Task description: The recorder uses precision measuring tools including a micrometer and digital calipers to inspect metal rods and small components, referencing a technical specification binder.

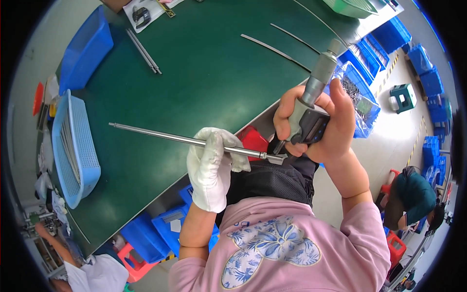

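My left hand (211, 168), in a white glove, is closed round a long thin metal rod (160, 135) with stepped ends. The rod lies slantwise over the edge of the green table, its far end to the left. Bare and closed, my right hand (335, 121) grips a digital micrometer (311, 109) with a silver thimble pointing up and a dark display body. The rod's right end sits at the micrometer's lower jaw; whether the jaw touches it I cannot tell.
On the green table (194, 78) lie two short rods (143, 51) and thin strips (275, 51). A light-blue basket (80, 146) holding rods and a blue bin (86, 51) stand left. Blue crates (362, 104) with metal parts stand right. Other people (413, 197) sit nearby.
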